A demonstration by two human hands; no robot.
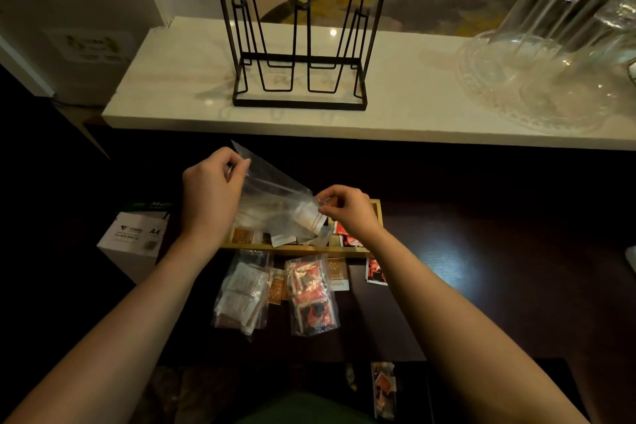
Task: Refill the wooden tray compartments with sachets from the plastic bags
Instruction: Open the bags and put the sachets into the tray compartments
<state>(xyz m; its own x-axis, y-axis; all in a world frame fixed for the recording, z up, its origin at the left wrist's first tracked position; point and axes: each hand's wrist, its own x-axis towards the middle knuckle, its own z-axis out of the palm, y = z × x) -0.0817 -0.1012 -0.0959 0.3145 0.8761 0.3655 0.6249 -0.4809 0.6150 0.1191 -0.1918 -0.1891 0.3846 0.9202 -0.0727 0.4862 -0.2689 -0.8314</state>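
Sachets, white paper (pixel 306 215): inside clear plastic bag (pixel 272 196), tipped mouth-down over partitioned wooden tray (pixel 377 213), likely for emptying. Left hand (pixel 211 188) pinches bag's raised bottom corner; right hand (pixel 347 212) pinches its red-edged mouth.

- Clear plastic bag (pixel 272 196), white sachet (pixel 308 213) with a red edge showing through.
- Golden-brown wooden tray (pixel 377 213), red-and-black sachets (pixel 347 234) and an orange dotted one (pixel 242 235) inside.
- Dark brown table (pixel 481 268).
- White paper box (pixel 134 237), green top, black "A4".
- Black wire rack (pixel 299 41), brown bar.
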